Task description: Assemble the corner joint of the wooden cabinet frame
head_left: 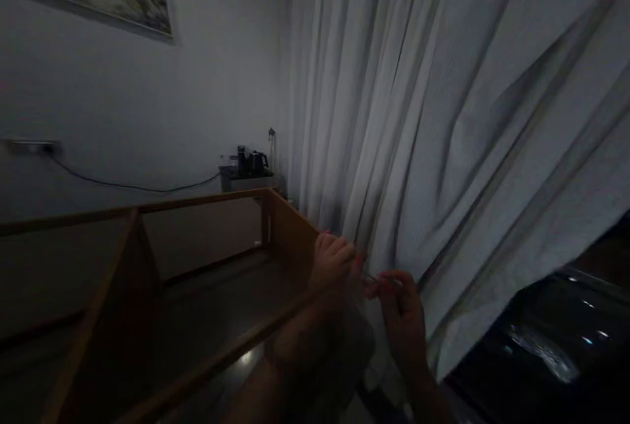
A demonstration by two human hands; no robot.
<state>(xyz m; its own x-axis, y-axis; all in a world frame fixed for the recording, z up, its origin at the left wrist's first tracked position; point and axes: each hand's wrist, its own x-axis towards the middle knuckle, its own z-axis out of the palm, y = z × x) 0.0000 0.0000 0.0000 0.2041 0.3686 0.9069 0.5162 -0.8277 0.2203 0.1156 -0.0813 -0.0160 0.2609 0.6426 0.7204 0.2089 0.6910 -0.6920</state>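
Note:
A wooden frame (295,222) with side panels, like an unfinished cabinet or bed base, lies in front of me in dim light. My left hand (333,258) is closed over its right-hand corner, fingers curled on the wood. Just outside that corner, my right hand (401,302) pinches a thin metal rod-like tool (369,275). The rod points toward the frame's outer side near my left fingers. Its exact kind and its far tip are too dark to make out.
A wooden divider (115,279) crosses the frame. White curtains (384,115) hang close on the right, with a dark glossy surface (551,352) below them. At the back, a black kettle (256,161) stands on a small stand, and a cable (132,188) runs along the wall.

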